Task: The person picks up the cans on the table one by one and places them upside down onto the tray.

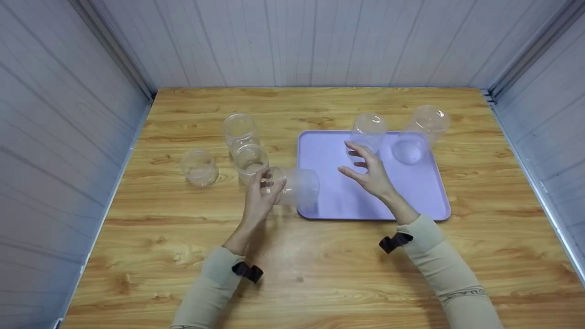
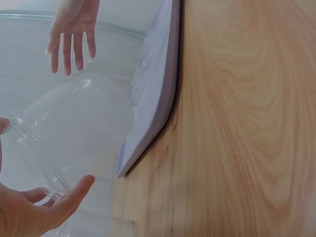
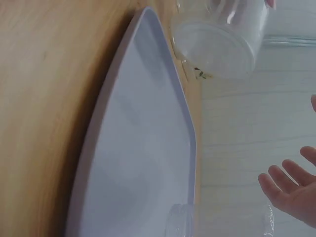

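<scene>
My left hand (image 1: 259,201) grips a clear plastic jar (image 1: 299,187) near its rim. That jar lies sideways in the air, its base pointing right over the left edge of a lavender tray (image 1: 340,203). In the left wrist view, the thumb and fingers hold the rim of the jar (image 2: 81,121). Above the tray my right hand (image 1: 372,178) is held with fingers spread and nothing in them. Just beyond it, one clear jar (image 1: 369,125) stands on the tray, partly hidden by the fingers. Another clear jar (image 1: 409,151) stands at the tray's back right.
Left of the tray, on the wooden table (image 1: 183,237), are a short clear jar (image 1: 199,168), a clear jar (image 1: 240,128) farther back and one (image 1: 251,160) close in front of it, beside my left fingers. Pale panel walls (image 1: 292,41) enclose the table's back and sides.
</scene>
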Demonstrator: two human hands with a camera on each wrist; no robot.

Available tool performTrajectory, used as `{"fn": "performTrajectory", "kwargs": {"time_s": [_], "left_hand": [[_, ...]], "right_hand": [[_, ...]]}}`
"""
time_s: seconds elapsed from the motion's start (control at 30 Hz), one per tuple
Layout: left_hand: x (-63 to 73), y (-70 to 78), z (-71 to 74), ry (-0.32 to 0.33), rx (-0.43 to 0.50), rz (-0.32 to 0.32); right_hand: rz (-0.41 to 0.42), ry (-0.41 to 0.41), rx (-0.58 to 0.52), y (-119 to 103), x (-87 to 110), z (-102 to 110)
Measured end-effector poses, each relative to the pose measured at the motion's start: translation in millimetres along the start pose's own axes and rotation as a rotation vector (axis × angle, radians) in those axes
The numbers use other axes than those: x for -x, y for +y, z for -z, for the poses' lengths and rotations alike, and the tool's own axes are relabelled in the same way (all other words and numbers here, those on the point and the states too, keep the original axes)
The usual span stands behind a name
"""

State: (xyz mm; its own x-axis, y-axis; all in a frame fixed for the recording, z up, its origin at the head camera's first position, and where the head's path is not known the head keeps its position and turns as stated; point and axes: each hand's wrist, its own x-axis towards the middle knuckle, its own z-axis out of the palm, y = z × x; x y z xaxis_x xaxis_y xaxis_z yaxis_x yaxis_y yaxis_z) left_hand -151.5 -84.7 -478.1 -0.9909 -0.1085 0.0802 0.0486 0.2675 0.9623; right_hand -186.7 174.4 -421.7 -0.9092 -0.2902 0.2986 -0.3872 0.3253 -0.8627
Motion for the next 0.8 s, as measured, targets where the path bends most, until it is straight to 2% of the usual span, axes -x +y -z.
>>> {"fn": "performTrajectory", "kwargs": {"time_s": [0.23, 0.47, 0.6, 0.8], "left_hand": [[1.1, 8.9, -11.4, -0.008, 0.095, -0.051], [12.9, 39.3, -16.2, -0.039, 0.165, -0.096], [13.6, 40.3, -20.8, -0.052, 0.205, -0.134], [13.3, 39.0, -26.4, -0.067, 0.265, -0.156]], "right_hand": [[-0.03, -0.05, -0.098, 4.9, 5.8, -6.0], [-0.071, -0.112, -0.215, 11.3, 11.6, -10.6], [-0.091, -0.148, -0.354, 22.7, 12.7, -13.0], [-0.124, -0.18, -0.551, 36.9, 14.5, -14.5]]}}
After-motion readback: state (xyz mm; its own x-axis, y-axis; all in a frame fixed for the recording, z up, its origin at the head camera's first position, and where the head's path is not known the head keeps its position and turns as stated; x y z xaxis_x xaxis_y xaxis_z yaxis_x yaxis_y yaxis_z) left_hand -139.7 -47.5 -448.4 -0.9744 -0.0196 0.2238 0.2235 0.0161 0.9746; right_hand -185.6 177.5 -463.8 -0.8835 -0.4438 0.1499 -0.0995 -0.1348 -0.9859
